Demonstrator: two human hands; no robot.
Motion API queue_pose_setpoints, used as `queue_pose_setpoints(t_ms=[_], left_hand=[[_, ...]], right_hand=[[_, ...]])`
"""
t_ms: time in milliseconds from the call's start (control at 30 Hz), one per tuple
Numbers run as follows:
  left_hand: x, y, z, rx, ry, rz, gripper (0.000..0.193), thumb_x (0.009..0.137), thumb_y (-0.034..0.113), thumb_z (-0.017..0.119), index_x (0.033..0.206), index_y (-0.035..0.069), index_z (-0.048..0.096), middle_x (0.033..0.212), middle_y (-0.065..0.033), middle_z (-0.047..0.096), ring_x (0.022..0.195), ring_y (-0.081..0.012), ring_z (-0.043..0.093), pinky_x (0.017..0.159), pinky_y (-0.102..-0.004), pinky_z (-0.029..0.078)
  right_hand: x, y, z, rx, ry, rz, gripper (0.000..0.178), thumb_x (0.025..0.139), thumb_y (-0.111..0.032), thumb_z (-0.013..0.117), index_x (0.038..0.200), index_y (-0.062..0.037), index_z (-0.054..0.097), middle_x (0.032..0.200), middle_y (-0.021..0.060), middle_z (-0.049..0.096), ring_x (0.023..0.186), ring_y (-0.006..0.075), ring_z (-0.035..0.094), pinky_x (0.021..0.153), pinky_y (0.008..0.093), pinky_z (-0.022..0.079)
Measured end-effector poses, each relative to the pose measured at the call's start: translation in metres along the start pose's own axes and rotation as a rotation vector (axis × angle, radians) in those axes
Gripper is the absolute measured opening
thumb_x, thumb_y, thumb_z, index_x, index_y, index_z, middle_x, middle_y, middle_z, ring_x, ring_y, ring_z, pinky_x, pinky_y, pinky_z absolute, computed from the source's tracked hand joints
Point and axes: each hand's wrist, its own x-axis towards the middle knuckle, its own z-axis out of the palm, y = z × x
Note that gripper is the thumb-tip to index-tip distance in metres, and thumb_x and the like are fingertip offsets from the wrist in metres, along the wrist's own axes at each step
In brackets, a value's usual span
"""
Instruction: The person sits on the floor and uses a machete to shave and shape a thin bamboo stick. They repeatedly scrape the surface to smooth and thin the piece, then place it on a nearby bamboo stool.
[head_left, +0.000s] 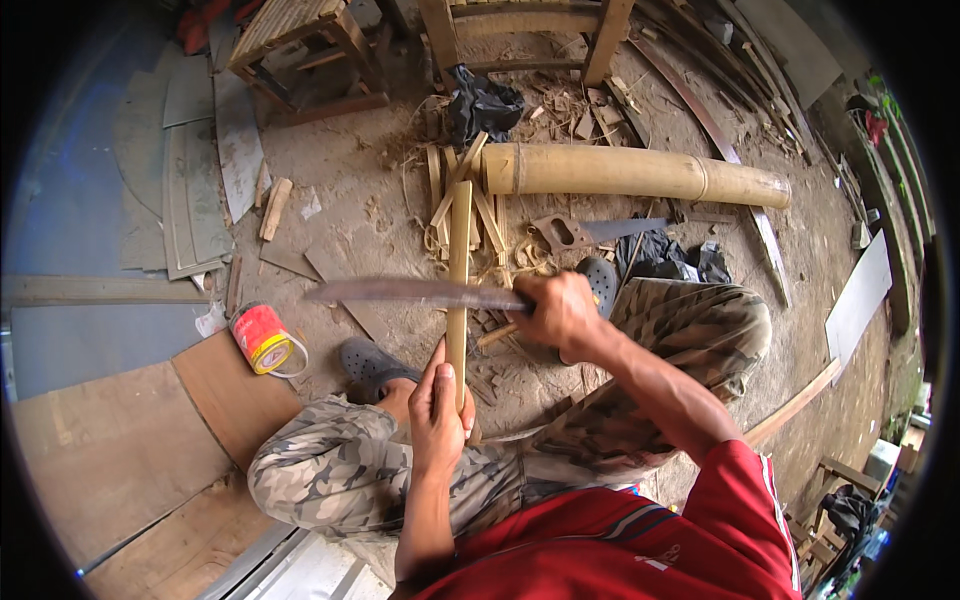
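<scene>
My left hand (438,408) is closed round the lower end of a bamboo strip (459,250), which points up and away from me. In my right hand (565,312) is the dark handle of a machete (400,291). Its long blade lies crosswise over the strip, pointing left, and looks slightly blurred by motion. Whether the edge touches the strip I cannot tell. Beyond the strip's far end lie several split bamboo pieces (489,222) and curled shavings.
A thick bamboo pole (620,172) lies across the floor ahead, with a handsaw (590,232) on its near side. Black plastic bags (486,103) lie nearby. At left stands a red and yellow bucket (264,338) beside wooden boards (120,450). A wooden stool (300,45) stands farther off.
</scene>
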Motion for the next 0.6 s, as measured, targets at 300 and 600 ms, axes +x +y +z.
queue_pose_setpoints(t_ms=[300,600], left_hand=[[-0.012,0.003,-0.020,-0.051,-0.007,-0.032,0.044,0.106,0.027,0.042,0.145,0.006,0.045,0.054,0.0039,0.039,0.043,-0.0044,0.035,0.039,-0.0214,0.029],[-0.019,0.002,-0.022,0.013,0.006,-0.048,0.042,0.105,0.024,0.044,0.144,0.007,0.047,0.057,0.0029,0.040,0.044,-0.0053,0.035,0.040,-0.0217,0.029]], right_hand=[[0.011,0.013,0.004,-0.136,-0.133,-0.023,0.010,0.074,-0.022,0.068,0.080,-0.0144,0.067,0.067,0.0063,0.067,0.052,0.0261,0.062,0.051,0.0394,0.051],[0.014,0.032,0.009,-0.196,-0.061,-0.063,0.014,0.081,-0.035,0.067,0.081,-0.0205,0.068,0.059,-0.0008,0.061,0.045,0.0172,0.053,0.044,0.0397,0.045]])
